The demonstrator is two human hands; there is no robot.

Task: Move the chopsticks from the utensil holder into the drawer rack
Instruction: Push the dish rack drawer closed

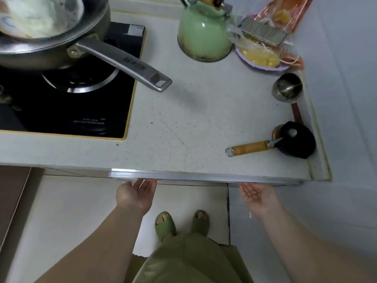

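Note:
Neither chopsticks nor a utensil holder shows in the head view. A long aluminium drawer handle (204,176) runs under the front edge of the white counter (183,119). My left hand (135,194) is palm up below its left end, fingertips hooked under the strip and hidden by it. My right hand (256,194) is palm up below its right part, fingertips likewise tucked under the handle. The drawer's inside and its rack are hidden.
A wok (51,29) sits on the black stove (81,103), its long handle (126,64) pointing over the counter. A green kettle (204,35), a grater (263,33) over a purple plate, a metal ladle (287,86) and a wooden-handled tool (251,148) stand at the right.

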